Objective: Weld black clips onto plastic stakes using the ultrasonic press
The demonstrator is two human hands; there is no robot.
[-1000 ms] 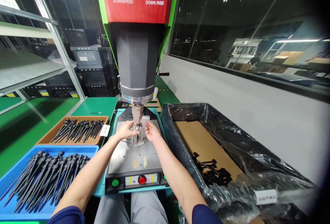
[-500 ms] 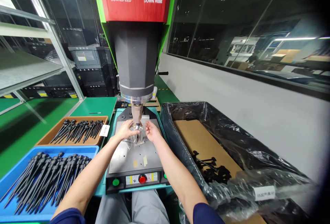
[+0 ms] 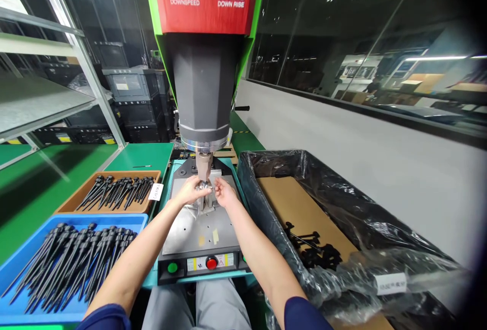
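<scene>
My left hand (image 3: 191, 191) curves round a shiny, clear-looking piece (image 3: 204, 186) at the top of the metal fixture (image 3: 207, 203), its thumb lying across the front. Just above the fingers is the metal horn (image 3: 204, 167) of the press (image 3: 205, 86). My right hand (image 3: 224, 193) is at the fixture's right side with fingers curled together; whatever may be between them is too small to make out. Clear film hangs below my left hand, over the grey base plate (image 3: 192, 239). The fingers partly hide the top of the fixture.
On the left are a blue tray (image 3: 142, 222) and a brown tray (image 3: 61, 209), both holding black long-stemmed parts. A bin lined with black plastic (image 3: 262, 208) stands on the right, with black parts on cardboard. A red button (image 3: 211, 263) and green button (image 3: 172, 267) face me.
My left thumb has come up slightly across the clear piece, and the fingers are closer round it. My right hand stays curled in about the same place. The view has shifted slightly.
</scene>
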